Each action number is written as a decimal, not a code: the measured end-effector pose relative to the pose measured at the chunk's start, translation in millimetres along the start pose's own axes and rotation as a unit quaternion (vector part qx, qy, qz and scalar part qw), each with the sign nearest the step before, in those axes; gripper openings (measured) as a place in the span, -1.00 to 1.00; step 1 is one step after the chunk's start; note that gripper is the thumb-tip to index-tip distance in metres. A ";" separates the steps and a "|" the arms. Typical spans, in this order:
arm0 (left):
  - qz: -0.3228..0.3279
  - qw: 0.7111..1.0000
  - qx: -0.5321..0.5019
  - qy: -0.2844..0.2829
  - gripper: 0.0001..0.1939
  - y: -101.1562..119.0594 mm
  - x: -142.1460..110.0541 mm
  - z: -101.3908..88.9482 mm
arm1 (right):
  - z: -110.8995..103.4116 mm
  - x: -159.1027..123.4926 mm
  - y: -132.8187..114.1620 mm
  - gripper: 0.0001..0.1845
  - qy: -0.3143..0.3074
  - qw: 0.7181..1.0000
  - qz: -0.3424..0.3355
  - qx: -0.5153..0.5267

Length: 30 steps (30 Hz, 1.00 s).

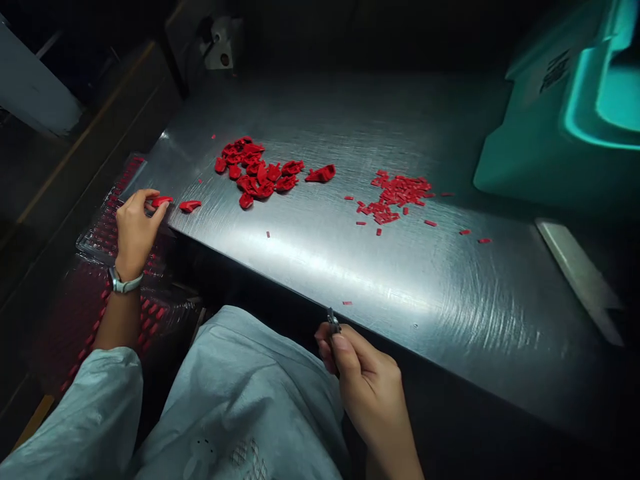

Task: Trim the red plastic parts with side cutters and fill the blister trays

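Grip: right hand (363, 387) pinches small metal tool (333, 321) between thumb and fingers; left hand (134, 230) curled, fingertips (149, 194) on red plastic piece (162, 201), pinch unclear.
Piece: at left edge of stainless steel table (400, 287).
Beside: second red piece (190, 206).
Beyond: red scrap pile (245, 170); small red bits (395, 193).
Far right: teal plastic container (565, 127).

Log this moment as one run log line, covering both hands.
Left hand: pinching red plastic piece | Right hand: holding small metal tool | Surface: brushed steel table, two heaps of red plastic scraps
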<state>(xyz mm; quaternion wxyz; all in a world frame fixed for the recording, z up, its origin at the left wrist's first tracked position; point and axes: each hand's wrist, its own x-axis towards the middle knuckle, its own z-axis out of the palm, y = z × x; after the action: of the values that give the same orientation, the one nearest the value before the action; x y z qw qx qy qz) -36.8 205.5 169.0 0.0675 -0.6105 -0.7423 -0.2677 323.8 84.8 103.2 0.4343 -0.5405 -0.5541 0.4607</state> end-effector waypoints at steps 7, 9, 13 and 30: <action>0.027 0.999 0.013 -0.041 -0.73 -3.0 9.9 -12.1 | 2.2 1.4 -1.8 -0.40 -0.006 1.000 0.002 -0.017; 0.038 0.999 0.017 0.002 -0.75 10.0 7.0 -17.7 | 1.5 2.4 -1.9 -0.40 -0.012 1.000 0.011 -0.014; 0.137 0.989 -0.012 -0.056 -0.75 63.1 0.6 0.5 | 3.4 4.4 -1.6 -0.40 -0.023 1.000 0.010 -0.013; 0.208 0.870 -0.318 -0.313 -0.72 124.0 -58.2 -9.5 | 3.0 8.2 -28.6 -0.59 0.042 0.977 -0.177 -0.108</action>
<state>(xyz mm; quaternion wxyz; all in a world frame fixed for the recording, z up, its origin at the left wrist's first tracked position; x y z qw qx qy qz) 92.3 164.1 191.2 -0.3120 -0.7911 -0.4551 -0.2642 314.8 93.2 130.4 0.4710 -0.4966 -0.6687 0.2904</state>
